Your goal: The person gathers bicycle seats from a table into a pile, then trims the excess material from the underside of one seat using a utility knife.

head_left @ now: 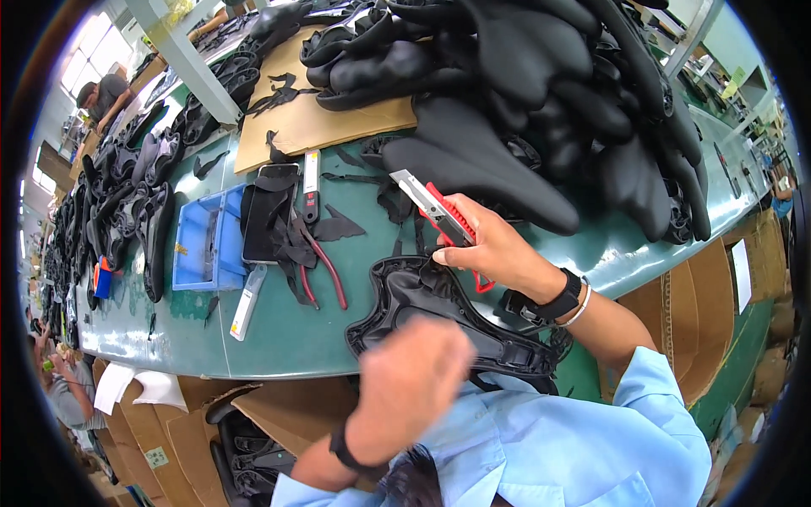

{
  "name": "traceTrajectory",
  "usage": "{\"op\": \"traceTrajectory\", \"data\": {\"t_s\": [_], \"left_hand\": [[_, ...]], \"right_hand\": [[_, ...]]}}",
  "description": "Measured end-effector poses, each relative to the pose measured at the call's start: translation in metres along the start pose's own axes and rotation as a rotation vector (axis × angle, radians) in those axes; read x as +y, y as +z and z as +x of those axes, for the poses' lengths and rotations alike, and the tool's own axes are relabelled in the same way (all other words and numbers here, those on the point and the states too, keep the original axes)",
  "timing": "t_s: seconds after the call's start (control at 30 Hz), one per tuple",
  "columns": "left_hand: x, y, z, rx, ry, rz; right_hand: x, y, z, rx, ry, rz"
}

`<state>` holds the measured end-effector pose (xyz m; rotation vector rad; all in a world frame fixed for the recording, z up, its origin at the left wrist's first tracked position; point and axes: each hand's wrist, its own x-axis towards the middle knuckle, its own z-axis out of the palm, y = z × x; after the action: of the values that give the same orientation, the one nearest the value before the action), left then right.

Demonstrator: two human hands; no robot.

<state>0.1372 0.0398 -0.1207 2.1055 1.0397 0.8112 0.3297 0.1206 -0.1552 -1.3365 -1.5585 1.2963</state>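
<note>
In my right hand [488, 245] is a red utility knife [448, 215], its wide blade pointing up and to the left. Below it, a black bicycle saddle [384, 291] lies with its hollow underside up at the table's near edge. My left hand [414, 376] is smeared by motion over the near side of that saddle; its fingers cannot be made out, nor whether it touches the saddle. Left of the saddle, red-handled pliers [325, 266] rest among black trimmed scraps [274, 224].
A high pile of black saddles [541, 110] covers the far table [203, 346], beside a cardboard sheet [279, 139]. A blue bin [190, 245] and two slim blade cases stand left. More saddles [127, 194] line the left side. Cardboard boxes [701, 313] flank the table; other people work at left.
</note>
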Motion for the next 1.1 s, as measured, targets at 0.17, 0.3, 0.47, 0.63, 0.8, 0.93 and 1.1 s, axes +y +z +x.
{"op": "traceTrajectory", "data": {"t_s": [0.17, 0.3, 0.47, 0.63, 0.8, 0.93, 1.1], "left_hand": [[-0.053, 0.000, 0.048, 0.050, -0.076, 0.205], [-0.074, 0.006, 0.052, -0.023, -0.094, 0.163], [-0.067, 0.004, 0.059, 0.021, -0.145, 0.209], [-0.073, 0.015, 0.059, 0.046, -0.178, 0.079], [-0.071, 0.016, 0.060, -0.003, -0.215, 0.062], [-0.075, 0.023, 0.063, 0.064, -0.160, 0.111], [-0.075, 0.022, 0.058, 0.095, -0.123, 0.058]], "right_hand": [[-0.010, 0.001, -0.006, -0.115, -0.086, -0.095], [-0.013, 0.002, -0.015, -0.153, -0.140, -0.176], [-0.018, -0.016, -0.029, -0.109, -0.033, -0.224], [-0.005, 0.004, -0.044, -0.043, 0.221, 0.184], [-0.009, -0.006, -0.061, -0.034, 0.258, 0.114], [0.002, -0.018, -0.076, 0.048, -0.247, -0.512], [-0.019, -0.026, -0.078, -0.092, -0.028, -0.600]]}}
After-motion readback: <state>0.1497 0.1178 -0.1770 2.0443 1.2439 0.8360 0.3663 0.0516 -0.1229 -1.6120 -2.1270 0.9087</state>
